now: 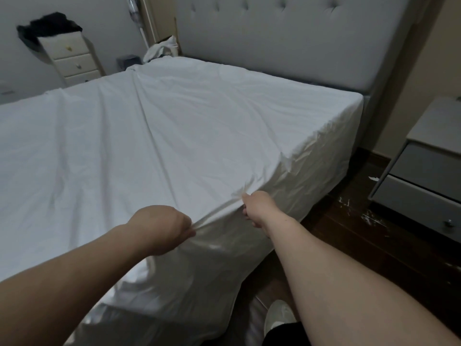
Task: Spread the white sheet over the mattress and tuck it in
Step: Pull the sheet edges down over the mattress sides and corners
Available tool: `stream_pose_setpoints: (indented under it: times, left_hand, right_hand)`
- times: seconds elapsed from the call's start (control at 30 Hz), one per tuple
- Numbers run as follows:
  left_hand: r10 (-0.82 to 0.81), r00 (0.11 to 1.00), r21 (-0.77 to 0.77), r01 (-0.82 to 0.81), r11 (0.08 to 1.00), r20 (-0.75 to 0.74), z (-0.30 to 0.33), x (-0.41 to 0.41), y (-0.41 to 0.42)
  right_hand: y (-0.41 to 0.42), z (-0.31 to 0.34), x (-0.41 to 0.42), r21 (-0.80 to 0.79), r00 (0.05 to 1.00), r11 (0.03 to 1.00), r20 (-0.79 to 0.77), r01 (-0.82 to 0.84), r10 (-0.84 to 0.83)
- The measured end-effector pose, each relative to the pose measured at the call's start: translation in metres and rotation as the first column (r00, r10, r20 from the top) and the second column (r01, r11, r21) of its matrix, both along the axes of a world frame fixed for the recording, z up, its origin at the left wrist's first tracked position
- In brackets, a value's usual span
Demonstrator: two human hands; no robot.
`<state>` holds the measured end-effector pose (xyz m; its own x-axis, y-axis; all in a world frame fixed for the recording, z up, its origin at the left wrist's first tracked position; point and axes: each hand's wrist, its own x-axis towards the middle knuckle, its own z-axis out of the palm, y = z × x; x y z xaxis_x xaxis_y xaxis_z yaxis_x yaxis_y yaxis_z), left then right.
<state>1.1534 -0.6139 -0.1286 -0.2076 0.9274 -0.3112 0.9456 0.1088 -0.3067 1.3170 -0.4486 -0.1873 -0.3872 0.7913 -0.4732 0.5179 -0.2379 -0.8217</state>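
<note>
both hands pinch the white sheet at the mattress's near side edge, low centre of the frame: left hand bunching a fold, right hand just beside it, fingers probably curled under. pulling unevenly could drag the smoothed corner by the headboard loose, or deepen the diagonal crease.

I am looking at a white sheet. The headboard is showing pale grey with button dimples. The floor is looking dark brown with white marks. The drawers are looking cream, with something black on top.
</note>
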Motion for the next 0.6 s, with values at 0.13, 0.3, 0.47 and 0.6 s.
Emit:
stream_pose_setpoints:
  times: [0.13, 0.3, 0.47, 0.6]
  left_hand:
    - [0.006, 1.000, -0.073, -0.007, 0.997, -0.019, 0.003, 0.005, 0.003]
    - [0.016, 0.999, -0.103, -0.022, 0.994, -0.051, 0.003, 0.008, 0.001]
    - [0.073, 0.996, -0.114, -0.078, 0.990, -0.046, 0.003, 0.010, -0.001]
    - [0.025, 0.993, -0.143, -0.041, 0.989, -0.113, 0.014, 0.017, 0.006]
  right_hand:
    - [-0.005, 0.005, 0.008, -0.126, 1.000, 0.992, -0.013, 0.023, -0.025]
    - [0.002, -0.002, 0.029, -0.117, 0.998, 0.991, 0.000, 0.059, -0.059]
    - [0.010, 0.004, 0.039, -0.086, 0.980, 0.984, -0.106, 0.158, -0.166]
    - [0.006, 0.010, 0.044, -0.011, 0.976, 0.989, -0.161, 0.150, -0.150]
